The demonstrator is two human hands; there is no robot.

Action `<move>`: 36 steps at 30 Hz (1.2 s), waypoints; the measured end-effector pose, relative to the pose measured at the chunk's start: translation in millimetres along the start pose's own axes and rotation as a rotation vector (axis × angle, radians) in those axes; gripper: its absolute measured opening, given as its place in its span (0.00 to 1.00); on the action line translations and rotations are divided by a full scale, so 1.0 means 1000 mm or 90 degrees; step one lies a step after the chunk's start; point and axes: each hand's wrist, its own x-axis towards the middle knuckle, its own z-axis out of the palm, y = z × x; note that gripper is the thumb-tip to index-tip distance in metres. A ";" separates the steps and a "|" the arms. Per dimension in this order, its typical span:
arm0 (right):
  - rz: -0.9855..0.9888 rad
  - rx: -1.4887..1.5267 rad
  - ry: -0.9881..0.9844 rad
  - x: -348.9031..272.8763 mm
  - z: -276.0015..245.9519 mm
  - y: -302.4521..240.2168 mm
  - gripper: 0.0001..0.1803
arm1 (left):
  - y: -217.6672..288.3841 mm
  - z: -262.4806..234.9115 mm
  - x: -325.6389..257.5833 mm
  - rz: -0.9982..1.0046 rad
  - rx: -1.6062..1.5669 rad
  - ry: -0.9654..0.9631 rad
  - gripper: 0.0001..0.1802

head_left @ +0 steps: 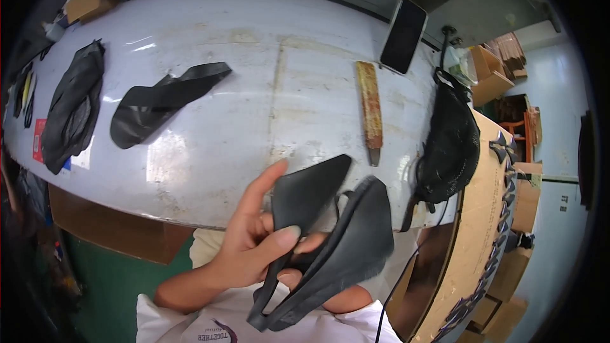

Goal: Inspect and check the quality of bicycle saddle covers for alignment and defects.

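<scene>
Over the table's near edge I hold a black, leather-like shoe upper [356, 235], with a pointed flap [305, 194] standing up on its left and a gap between the two sides. My left hand [254, 241] grips the flap, its thumb on the near face and its index finger stretched up along the edge. Mostly hidden behind the upper, my right hand [291, 278] shows only fingertips, closed on its inner edge. A flat black leather-like piece [165, 101] lies on the table to the left.
The white table [241, 121] bears crumpled dark material [75, 108] at left, a worn, stained tool with a dark tip [369, 105], a phone [405, 35] and a black bag-like thing [450, 140]. Several dark pointed pieces [486, 273] line a cardboard sheet [460, 241] at right. A black cable [406, 257] hangs nearby.
</scene>
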 end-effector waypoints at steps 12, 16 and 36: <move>-0.153 -0.295 -0.007 0.011 -0.010 0.018 0.12 | -0.028 -0.010 0.003 0.063 0.064 0.006 0.36; -0.169 -0.350 0.014 0.008 -0.015 0.022 0.13 | -0.030 -0.007 0.007 0.088 0.068 -0.009 0.35; -0.205 -0.522 0.057 0.008 -0.026 0.009 0.20 | -0.032 0.003 0.001 0.291 0.326 -0.044 0.36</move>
